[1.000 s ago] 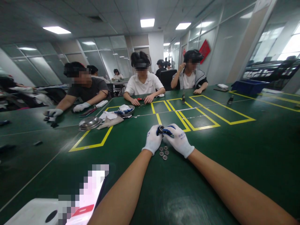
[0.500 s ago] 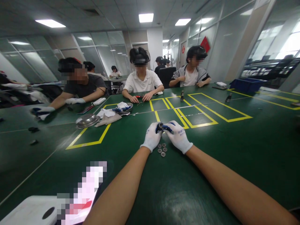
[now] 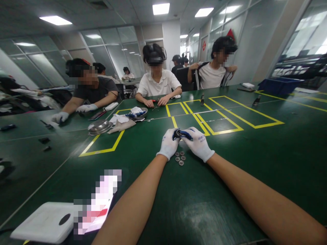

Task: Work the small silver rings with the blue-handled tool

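Note:
In the head view, my left hand, in a white glove with blue fingers, is closed around a small dark round part with a ring-like opening facing up. My right hand, gloved the same way, has its fingers bent together against the right side of that part. Whether those fingers also pinch something smaller is hidden. Just below the hands, several small grey metal discs with raised centres lie in a cluster on the green table.
Yellow tape outlines mark the table ahead. Metal bowls and cloths lie at left. A white box and a lit screen are near left. Small dark bottle-like items stand farther back. Several people sit opposite; a blue bin stands right.
The view has shifted slightly. My hands stay together on the dark part. The person at far right has raised both hands to their jacket; the gloved person at left has moved a hand.

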Motion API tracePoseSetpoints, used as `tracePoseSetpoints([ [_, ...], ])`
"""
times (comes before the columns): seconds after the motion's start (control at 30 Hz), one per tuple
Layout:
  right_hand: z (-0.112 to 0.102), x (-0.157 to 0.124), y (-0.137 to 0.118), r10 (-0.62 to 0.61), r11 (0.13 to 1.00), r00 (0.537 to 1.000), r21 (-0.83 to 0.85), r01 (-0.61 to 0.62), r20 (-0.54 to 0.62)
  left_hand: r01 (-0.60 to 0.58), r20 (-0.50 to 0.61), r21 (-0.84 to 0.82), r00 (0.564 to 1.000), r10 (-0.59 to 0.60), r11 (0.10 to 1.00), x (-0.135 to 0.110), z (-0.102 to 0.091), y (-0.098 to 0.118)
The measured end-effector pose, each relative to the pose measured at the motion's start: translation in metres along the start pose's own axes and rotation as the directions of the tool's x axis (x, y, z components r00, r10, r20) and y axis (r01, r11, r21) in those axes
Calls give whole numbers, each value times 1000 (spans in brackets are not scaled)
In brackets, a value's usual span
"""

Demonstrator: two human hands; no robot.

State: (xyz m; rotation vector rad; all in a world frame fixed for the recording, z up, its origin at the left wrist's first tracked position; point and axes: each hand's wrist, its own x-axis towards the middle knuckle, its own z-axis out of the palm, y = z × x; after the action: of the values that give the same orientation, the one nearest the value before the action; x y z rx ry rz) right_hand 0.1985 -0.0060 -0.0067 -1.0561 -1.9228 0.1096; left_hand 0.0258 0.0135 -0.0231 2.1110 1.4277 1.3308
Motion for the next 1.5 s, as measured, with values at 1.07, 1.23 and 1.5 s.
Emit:
tracePoseSetpoints([
  [1.07,6,-4,-3,-39,999,997,-24,41,68,9,-40,84,999,-5,996,0,-1,4],
  [1.23,6,-4,-9,-23,1000,993,2,22,117,26,-25,116,999,-24,993,1,0,2],
  [1.5,4,-4,-18,-27,998,991,66,19,127,55,-43,163,998,-49,985,2,-2,2],
])
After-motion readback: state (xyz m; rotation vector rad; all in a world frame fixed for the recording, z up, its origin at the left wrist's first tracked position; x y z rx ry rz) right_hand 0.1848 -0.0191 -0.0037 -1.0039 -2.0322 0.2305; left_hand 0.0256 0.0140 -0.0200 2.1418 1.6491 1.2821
